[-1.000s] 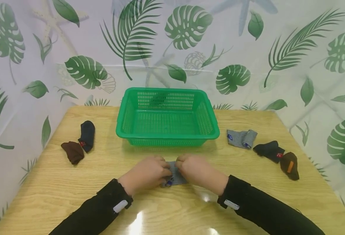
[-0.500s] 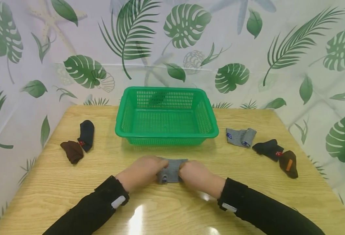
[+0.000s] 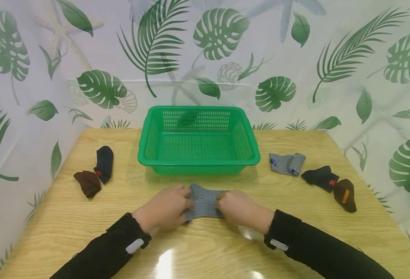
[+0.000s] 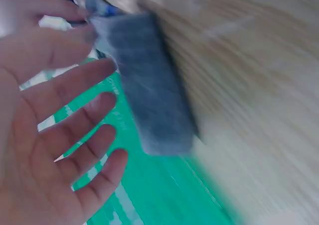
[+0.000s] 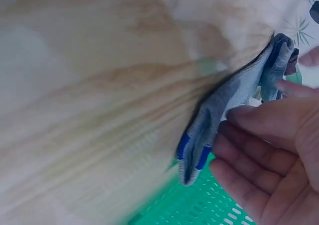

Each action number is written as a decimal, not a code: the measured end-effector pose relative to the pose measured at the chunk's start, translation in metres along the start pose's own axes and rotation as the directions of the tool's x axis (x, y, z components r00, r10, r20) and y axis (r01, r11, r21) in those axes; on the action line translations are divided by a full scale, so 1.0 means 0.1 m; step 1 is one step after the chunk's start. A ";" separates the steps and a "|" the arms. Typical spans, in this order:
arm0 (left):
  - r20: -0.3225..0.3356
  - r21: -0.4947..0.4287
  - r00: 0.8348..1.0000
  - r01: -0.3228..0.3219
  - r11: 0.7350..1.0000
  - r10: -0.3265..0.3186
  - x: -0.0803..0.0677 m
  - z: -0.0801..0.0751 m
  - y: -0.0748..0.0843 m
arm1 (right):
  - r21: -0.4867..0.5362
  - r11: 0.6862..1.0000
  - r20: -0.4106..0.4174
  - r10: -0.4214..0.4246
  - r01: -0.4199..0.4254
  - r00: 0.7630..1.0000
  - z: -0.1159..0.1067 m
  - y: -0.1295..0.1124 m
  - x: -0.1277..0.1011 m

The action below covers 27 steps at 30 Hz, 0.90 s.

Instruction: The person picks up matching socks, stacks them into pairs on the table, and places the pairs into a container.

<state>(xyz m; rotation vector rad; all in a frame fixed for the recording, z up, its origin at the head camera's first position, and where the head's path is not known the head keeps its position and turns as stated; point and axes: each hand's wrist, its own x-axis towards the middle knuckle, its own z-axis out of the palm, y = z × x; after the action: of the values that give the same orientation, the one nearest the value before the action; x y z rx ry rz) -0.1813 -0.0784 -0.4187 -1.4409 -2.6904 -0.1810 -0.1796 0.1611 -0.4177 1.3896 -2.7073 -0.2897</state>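
Observation:
A grey ribbed sock point(image 3: 205, 202) lies spread on the table below the basket, between both hands. My right hand point(image 3: 236, 207) pinches its right edge with thumb and curled fingers. At the left end is my left hand point(image 3: 168, 205); in the left wrist view its fingers point(image 4: 87, 110) are straight and spread, with thumb and index fingertips right at the sock's edge. Blue marks show on the sock's folded cuff point(image 5: 194, 153) in the right wrist view. A fold at the sock's other end stands up beside the left hand's fingertips there.
A green plastic basket point(image 3: 198, 162) stands behind the hands. On the left lie a black sock point(image 3: 104, 161) and a brown sock point(image 3: 88, 184). To the right are a partly rolled grey sock point(image 3: 283, 164), a black sock point(image 3: 318, 177) and a brown sock point(image 3: 344, 195).
The grey sock has gone from bunched under both hands to stretched out wider. My left hand has moved left and its fingers have loosened; my right hand has shifted slightly right.

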 end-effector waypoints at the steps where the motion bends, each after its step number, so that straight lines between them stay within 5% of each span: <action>1: -0.005 -0.001 1.000 -0.012 1.000 0.012 0.04 0.00 0.02 | 0.002 1.000 -0.002 -0.009 0.009 1.000 -0.01 0.00 0.01; 12: 0.085 0.046 0.996 -0.040 0.998 0.036 0.18 0.15 0.01 | 0.103 0.994 0.006 0.029 -0.030 1.000 0.07 0.01 0.08; 20: 0.086 -0.022 0.995 0.053 0.998 -0.051 -0.10 -0.02 -0.17 | 0.225 0.973 0.021 0.053 -0.056 0.998 0.07 0.13 0.04; 27: 0.114 -0.087 0.987 0.124 0.988 -0.114 -0.29 -0.01 -0.28 | 0.245 0.968 0.011 0.045 -0.046 0.999 0.10 0.15 0.01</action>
<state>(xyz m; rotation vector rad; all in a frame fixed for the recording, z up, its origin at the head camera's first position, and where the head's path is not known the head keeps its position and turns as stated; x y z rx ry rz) -0.1882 -0.1175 -0.4235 -1.3509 -2.8955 -0.2467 -0.1941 0.1700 -0.4239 1.3794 -2.8536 0.0487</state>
